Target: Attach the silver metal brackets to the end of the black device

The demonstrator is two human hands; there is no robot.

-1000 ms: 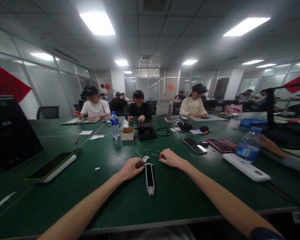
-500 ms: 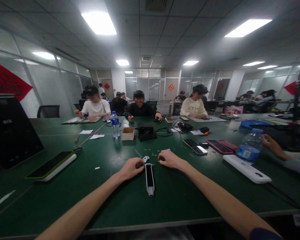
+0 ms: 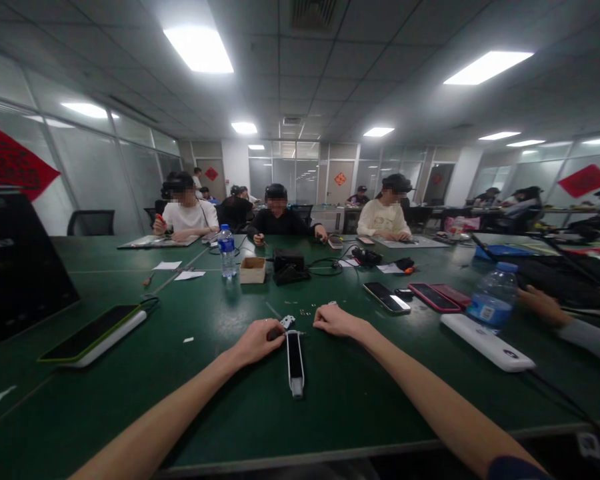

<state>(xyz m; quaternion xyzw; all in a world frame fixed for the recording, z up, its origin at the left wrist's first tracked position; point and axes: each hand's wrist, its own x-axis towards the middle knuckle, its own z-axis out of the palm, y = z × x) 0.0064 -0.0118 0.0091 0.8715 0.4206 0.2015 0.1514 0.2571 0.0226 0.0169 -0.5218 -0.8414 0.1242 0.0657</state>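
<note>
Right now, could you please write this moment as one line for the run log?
left hand: beside small metal bracket | right hand: resting on green table | nearby: black-and-white bar, tiny metal parts

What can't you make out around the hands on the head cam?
- Left hand: head view, its fingers hide whatever they may hold.
- Right hand: head view, its curled fingers hide anything beneath.
- Small metal parts: head view, too small to identify.
- Co-worker's arm: head view, cut off by the right edge.
</note>
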